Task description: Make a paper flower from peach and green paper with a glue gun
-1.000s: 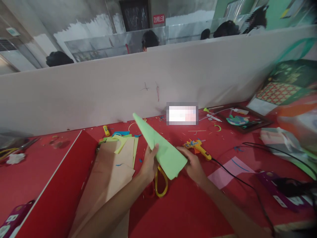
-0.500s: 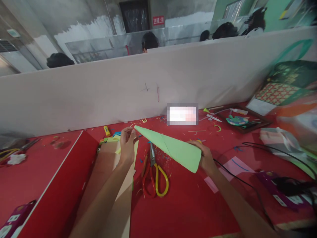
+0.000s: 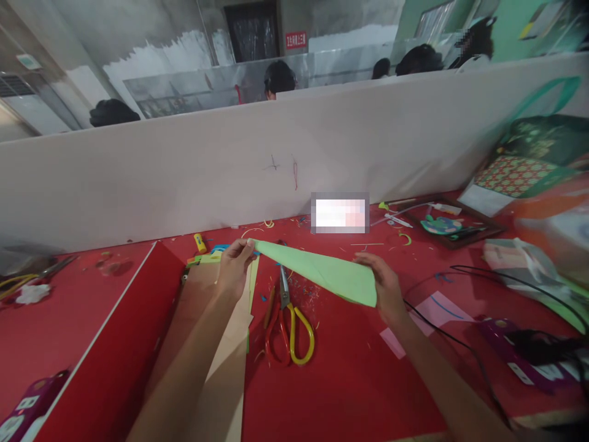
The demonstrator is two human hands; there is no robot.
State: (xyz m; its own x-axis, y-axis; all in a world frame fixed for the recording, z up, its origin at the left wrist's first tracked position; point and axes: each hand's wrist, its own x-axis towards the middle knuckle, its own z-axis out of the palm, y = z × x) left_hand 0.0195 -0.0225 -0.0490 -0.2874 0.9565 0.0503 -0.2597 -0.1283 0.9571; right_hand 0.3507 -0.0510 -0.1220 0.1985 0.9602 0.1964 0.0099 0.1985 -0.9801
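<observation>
— So, where's the green paper cone [image 3: 324, 268]?

— Up in the air, it seems, over the middle of the red table [image 3: 340, 387], spanning both hands! The left hand [image 3: 234, 264] pinches the narrow tip; the right hand [image 3: 387, 287] grips the wide end, one finger lying along the top. How its thumb sits, I can't tell.

— And the long axis?

— Hand to hand, side to side, the tip a touch nearer the surface's far edge, the wide end dipping toward the near one. Neither hand is nearer: each has its own end.

— Anything in the way?

— Between hands and paper, nothing I see. Below the tip half lie the scissors [image 3: 286, 299], handles toward the near edge, a brown stick [image 3: 270, 307] just beside them. Tan sheets [image 3: 227, 362] run alongside the red panel [image 3: 105, 325] at left; pink paper [image 3: 437, 313] sits toward the right edge. A white partition [image 3: 197, 178] lines the far edge.
</observation>
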